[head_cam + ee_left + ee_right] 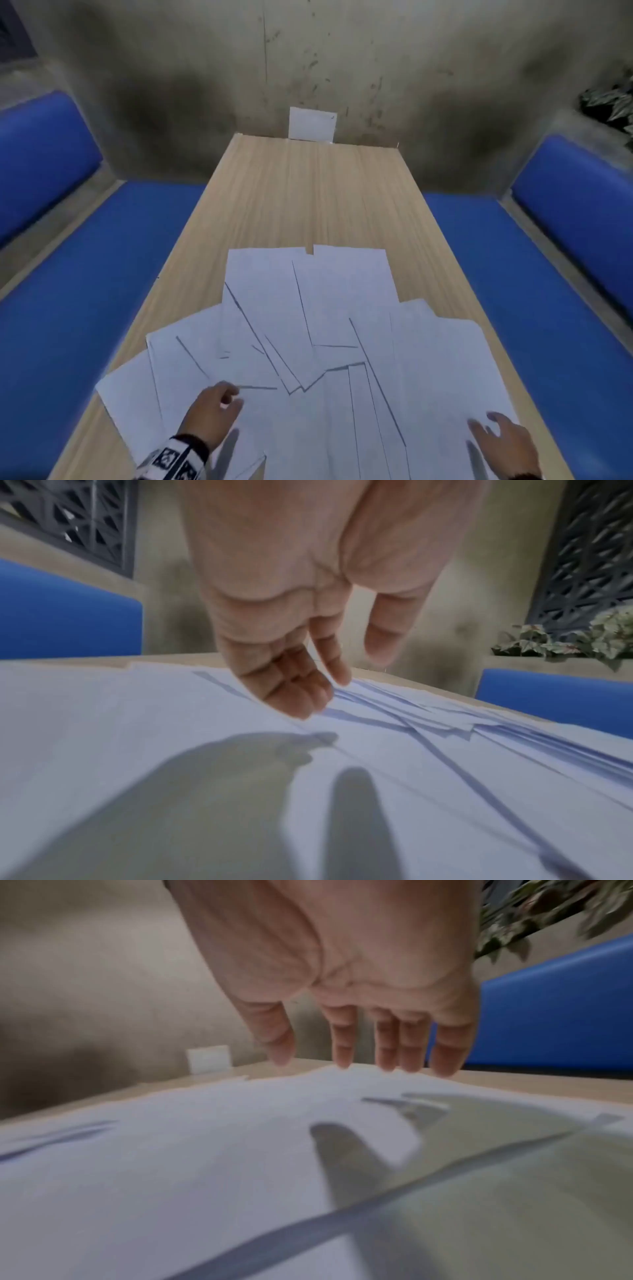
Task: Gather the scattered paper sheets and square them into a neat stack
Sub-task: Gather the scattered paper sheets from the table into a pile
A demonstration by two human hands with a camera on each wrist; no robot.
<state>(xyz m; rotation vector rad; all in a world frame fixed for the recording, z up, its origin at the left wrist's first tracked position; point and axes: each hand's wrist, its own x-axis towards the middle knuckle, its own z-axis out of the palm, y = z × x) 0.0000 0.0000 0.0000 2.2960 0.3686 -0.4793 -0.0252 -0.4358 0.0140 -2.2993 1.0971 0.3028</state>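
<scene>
Several white paper sheets point(308, 342) lie fanned and overlapping across the near half of the wooden table point(308, 192). My left hand point(215, 407) hovers low over the left part of the spread, fingers loosely curled with the tips close to a sheet point(171, 737) and holding nothing. My right hand point(500, 438) is over the sheets at the near right, fingers straight and spread, a little above the paper point(240, 1123). In the wrist views the left hand point(301, 691) and right hand point(363, 1056) each cast a shadow on the sheets.
Blue cushioned benches point(85, 274) point(548, 274) run along both sides of the table. A small white card point(312, 124) stands against the stained wall at the far end. A leafy plant point(613, 102) sits at the far right.
</scene>
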